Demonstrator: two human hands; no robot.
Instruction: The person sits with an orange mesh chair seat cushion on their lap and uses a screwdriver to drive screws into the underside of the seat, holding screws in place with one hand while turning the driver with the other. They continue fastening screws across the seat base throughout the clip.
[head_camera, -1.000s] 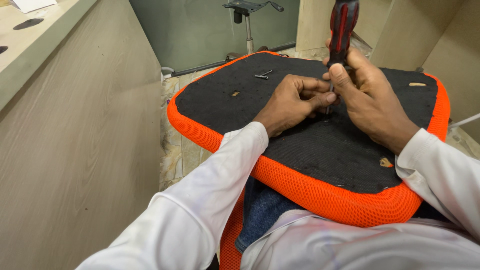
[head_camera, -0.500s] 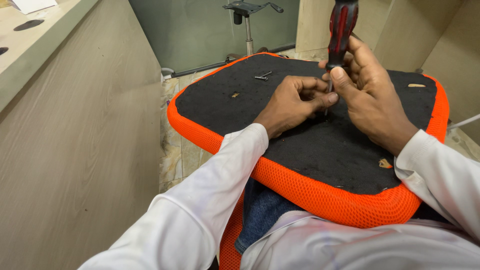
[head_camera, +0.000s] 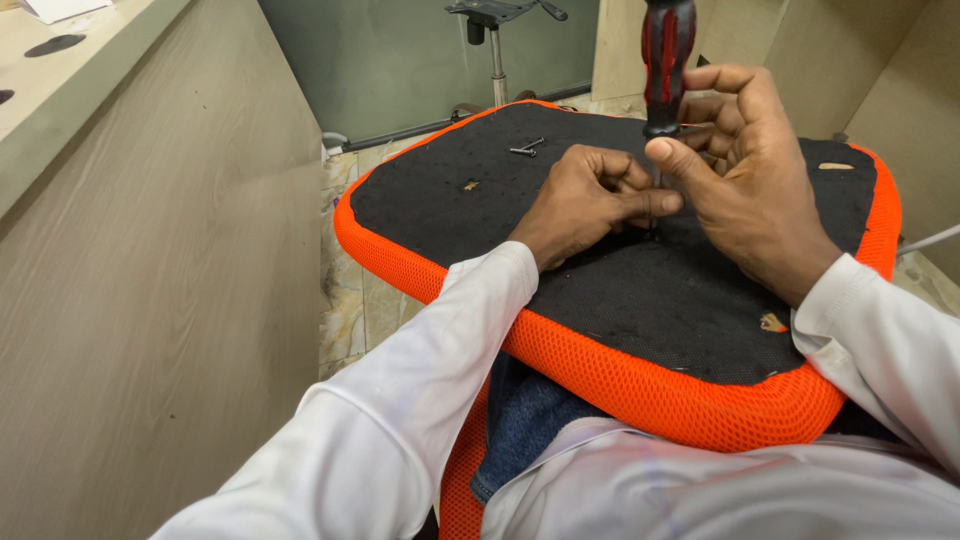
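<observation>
A chair base (head_camera: 497, 30) stands behind, beside a beige desk panel (head_camera: 150, 280).

Seat pad (head_camera: 620, 300), black underside up, orange rim: open black surface left of and in front of both hands. Obstacles on it: two loose screws (head_camera: 525, 148) near the far edge; upright screwdriver (head_camera: 667, 60) between left hand (head_camera: 590, 200) and right hand (head_camera: 745, 180), which crowd the centre. Wooden panel (head_camera: 150, 300) walls off the left side; narrow floor strip (head_camera: 350, 300) lies between panel and pad.
</observation>
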